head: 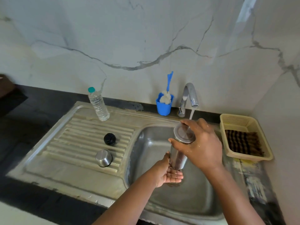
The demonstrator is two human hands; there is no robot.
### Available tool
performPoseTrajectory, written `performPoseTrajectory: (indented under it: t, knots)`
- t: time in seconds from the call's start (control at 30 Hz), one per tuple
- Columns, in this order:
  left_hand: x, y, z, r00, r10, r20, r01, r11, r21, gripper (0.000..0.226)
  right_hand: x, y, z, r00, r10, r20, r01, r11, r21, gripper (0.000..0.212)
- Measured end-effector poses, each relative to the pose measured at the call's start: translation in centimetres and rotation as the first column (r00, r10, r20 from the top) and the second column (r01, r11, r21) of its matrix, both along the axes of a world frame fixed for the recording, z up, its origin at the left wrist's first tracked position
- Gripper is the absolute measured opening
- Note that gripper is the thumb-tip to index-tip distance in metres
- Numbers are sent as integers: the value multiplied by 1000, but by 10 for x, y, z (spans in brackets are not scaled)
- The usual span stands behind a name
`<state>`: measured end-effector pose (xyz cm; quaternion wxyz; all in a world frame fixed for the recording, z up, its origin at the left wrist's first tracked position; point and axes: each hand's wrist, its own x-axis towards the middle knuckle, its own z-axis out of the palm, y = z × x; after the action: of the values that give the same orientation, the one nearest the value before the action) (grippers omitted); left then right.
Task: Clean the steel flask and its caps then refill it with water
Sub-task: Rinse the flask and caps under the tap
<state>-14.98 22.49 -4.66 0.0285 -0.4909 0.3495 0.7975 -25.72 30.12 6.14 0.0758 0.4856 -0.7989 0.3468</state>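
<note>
Flask: cylindrical brushed-steel flask (180, 153), held upside down over the sink basin (186, 200), flat base uppermost, directly beneath the tap.
Water: thin stream from the curved chrome tap (190, 95), landing on the upturned base.
Right hand (199, 143): wrapped around the upper end of the flask, thumb and fingers curled round the base rim.
Left hand (168, 172): palm up, fingers straight, cupped under the flask's lower end; seemingly touching it, though contact is hard to confirm.
Caps: round black plastic cap (110, 139) and domed steel cup-lid (103, 158), near each other on the ribbed steel drainboard (78, 140), left of the basin.
Far edge: clear plastic water bottle with teal cap (98, 104), standing; blue plastic cup (164, 106) holding a white bottle brush with blue handle (167, 93).
Right: beige plastic basket (243, 124) holding a dark striped cloth (243, 142).
</note>
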Motion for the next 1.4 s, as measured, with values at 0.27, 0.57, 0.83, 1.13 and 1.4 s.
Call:
performPoseTrajectory:
  t: [0.27, 0.57, 0.83, 1.13, 1.4]
  knots:
    - [34, -26, 6, 995, 88, -41, -88, 996, 0, 82, 25, -24, 0, 1000, 25, 2, -25, 1000, -8, 70]
    - [64, -63, 11, 994, 13, -111, -16, 999, -33, 89, 61, -42, 0, 996, -79, -32, 73, 987, -140, 64]
    - [106, -140, 48, 889, 252, -381, -276, 961, -9, 97, 136, -60, -29, 975, 103, -195, -167, 922, -350, 62]
    - [207, -214, 97, 914, 143, -381, -369, 686, -627, 88, 178, -127, -75, 862, 316, 397, -302, 948, -99, 66]
    - [263, -245, 86, 945, 63, -320, -308, 492, -814, 87, 219, -226, -78, 772, 346, 534, -426, 904, 31, 77]
